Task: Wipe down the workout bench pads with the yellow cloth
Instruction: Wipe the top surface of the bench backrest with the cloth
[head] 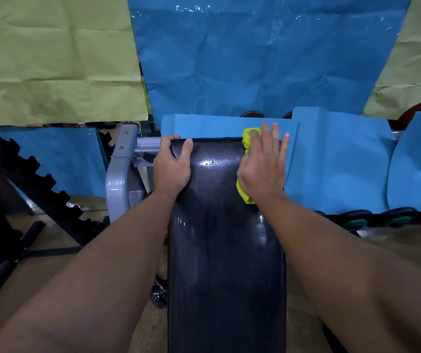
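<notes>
Right hand flat on yellow cloth, fingers straight, pressing it onto far right edge of black bench pad. Left hand curled over pad's far left corner, gripping to steady. Droplets across pad near far end. Risk: cloth slides off right edge onto blue sheet; wet vinyl slick, bracing hand may slip; centre streaks left unwiped

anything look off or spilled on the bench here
The black bench pad is wet: droplets and shiny streaks near its far end, between the left hand and the yellow cloth under the right hand. No damage shows.
</notes>
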`<state>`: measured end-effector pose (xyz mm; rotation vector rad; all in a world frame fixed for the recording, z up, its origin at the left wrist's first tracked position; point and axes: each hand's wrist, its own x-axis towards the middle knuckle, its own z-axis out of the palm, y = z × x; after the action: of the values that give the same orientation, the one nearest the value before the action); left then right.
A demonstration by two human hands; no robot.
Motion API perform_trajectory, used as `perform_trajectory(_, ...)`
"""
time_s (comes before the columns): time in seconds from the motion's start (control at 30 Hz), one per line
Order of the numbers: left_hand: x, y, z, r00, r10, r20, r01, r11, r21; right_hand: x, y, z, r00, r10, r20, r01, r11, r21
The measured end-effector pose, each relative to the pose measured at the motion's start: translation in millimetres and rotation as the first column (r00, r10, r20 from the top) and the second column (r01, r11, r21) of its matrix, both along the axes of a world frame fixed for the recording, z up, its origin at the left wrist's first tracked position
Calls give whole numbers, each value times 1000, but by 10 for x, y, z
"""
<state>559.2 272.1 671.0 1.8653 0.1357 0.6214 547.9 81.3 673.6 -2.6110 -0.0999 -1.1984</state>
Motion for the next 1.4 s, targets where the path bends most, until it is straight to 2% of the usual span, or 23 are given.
perform_trajectory(0.1,-9,-3,-3,1000,10,9,-10,1000,18,-12,35,-71,997,61,52,-57,996,-66)
perform_trajectory(0.27,-9,-8,-1,1000,8,-1,-8,1000,12,-17,-126,-131,981,129,146,-126,992,-31)
perform_trajectory(0.37,3,0,-23,1000,20,1,-20,1000,7,9,37,-49,987,94,127,-97,995,15)
perform_trajectory(0.53,17,3,-36,999,31,18,-31,999,8,-180,-30,-287,971,214,106,-211,977,-38)
perform_trajectory(0.73,46,6,-63,999,37,29,-37,999,-4,-68,-41,-128,993,90,71,-96,992,79)
perform_trajectory(0.9,77,19,-90,999,39,39,-38,999,-3,-175,-73,-263,963,261,74,-261,965,-1)
perform_trajectory(1.07,90,23,-102,999,33,42,-33,999,-1,-130,-141,-192,988,128,84,-139,982,127)
perform_trajectory(1.13,103,34,-121,998,39,43,-40,999,7,-117,-11,-139,989,135,64,-141,985,103)
perform_trajectory(1.27,97,31,-122,999,34,34,-34,999,-2,-192,-58,-243,964,262,46,-262,965,-23)
perform_trajectory(1.4,75,28,-105,999,25,34,-25,1000,-11,-215,-195,-279,988,143,55,-147,987,71)
